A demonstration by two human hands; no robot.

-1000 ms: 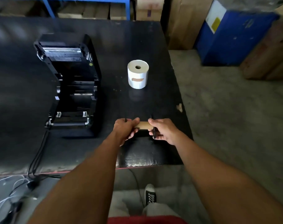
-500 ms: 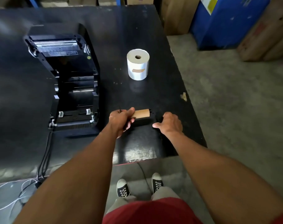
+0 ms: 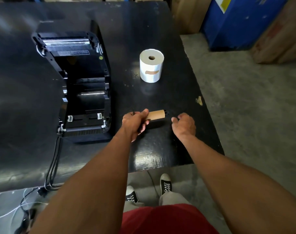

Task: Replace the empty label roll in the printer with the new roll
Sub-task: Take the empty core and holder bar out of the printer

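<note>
The left hand [image 3: 135, 122] is gripping the left end of the empty cardboard core [image 3: 156, 114], holding it level over the near part of the black bench [image 3: 177, 92]. The right hand [image 3: 184, 124] is hovering just right of the core, apart from it, fingers loosely curled around nothing visible. The new white roll [image 3: 151, 66] is standing upright farther back. The printer [image 3: 76, 85] is sitting open at the left.

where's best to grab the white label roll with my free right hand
Wrap the right hand around the curved side of the white label roll, coming from above and its right. It stands upright on end, hole up, nothing crowding it. The left hand grips the empty core.
</note>
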